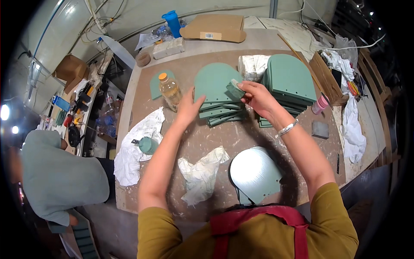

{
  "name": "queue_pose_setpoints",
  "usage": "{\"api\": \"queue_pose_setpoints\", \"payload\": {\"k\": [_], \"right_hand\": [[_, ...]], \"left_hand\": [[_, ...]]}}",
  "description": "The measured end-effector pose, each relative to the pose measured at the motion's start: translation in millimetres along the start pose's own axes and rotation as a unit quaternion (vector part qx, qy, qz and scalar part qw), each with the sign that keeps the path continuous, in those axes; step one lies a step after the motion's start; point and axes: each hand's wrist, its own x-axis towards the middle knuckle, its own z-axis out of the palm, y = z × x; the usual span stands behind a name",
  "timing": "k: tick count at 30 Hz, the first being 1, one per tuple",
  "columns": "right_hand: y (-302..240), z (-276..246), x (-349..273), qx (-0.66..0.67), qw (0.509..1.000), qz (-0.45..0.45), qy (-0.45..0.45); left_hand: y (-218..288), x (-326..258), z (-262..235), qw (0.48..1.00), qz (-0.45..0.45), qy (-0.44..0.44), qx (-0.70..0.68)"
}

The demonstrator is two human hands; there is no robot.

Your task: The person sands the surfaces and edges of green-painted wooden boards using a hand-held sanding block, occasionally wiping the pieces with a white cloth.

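My right hand [260, 100] pinches a small green-grey block [235, 89] with a pale edge, over the right side of a green rounded panel [215, 80]. That panel tops a stack of similar panels [221, 115], with small holes along its straight near edge. At the stack's left edge is my left hand [189, 107], thumb apart from the fingers and nothing seen in its grasp. Just beyond that hand stands a clear bottle [170, 93] with an orange cap and yellowish liquid. A second stack of green panels [291, 80] rises to the right.
Nearer me lie a shiny metal-faced panel [254, 170], a crumpled cloth [202, 172], a white cloth [140, 129] and a green jar [148, 145]. On the right are a grey block [320, 129] and a pink bottle [320, 105]. Another person [64, 172] works at left.
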Motion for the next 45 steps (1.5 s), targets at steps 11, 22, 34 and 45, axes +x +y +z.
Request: {"api": "queue_pose_setpoints", "payload": {"k": [11, 22, 34, 45], "right_hand": [[-1.4, -2.4, -17.4, 0.025, 0.999, 0.011, -0.02], [79.0, -103.1, -223.0, 0.165, 0.982, -0.002, 0.087], [114.2, -108.4, -293.5, 0.257, 0.961, -0.004, 0.103], [70.9, -104.3, -271.6, 0.073, 0.994, 0.014, 0.077]], "left_hand": [[1.5, 21.3, 8.2, 0.973, -0.14, -0.044, -0.181], [75.3, -202.3, 72.8, 0.991, 0.025, -0.086, 0.097], [77.9, -145.8, 125.2, 0.968, 0.054, -0.22, 0.108], [103.9, -248.1, 177.4, 0.934, 0.22, -0.152, 0.235]]}}
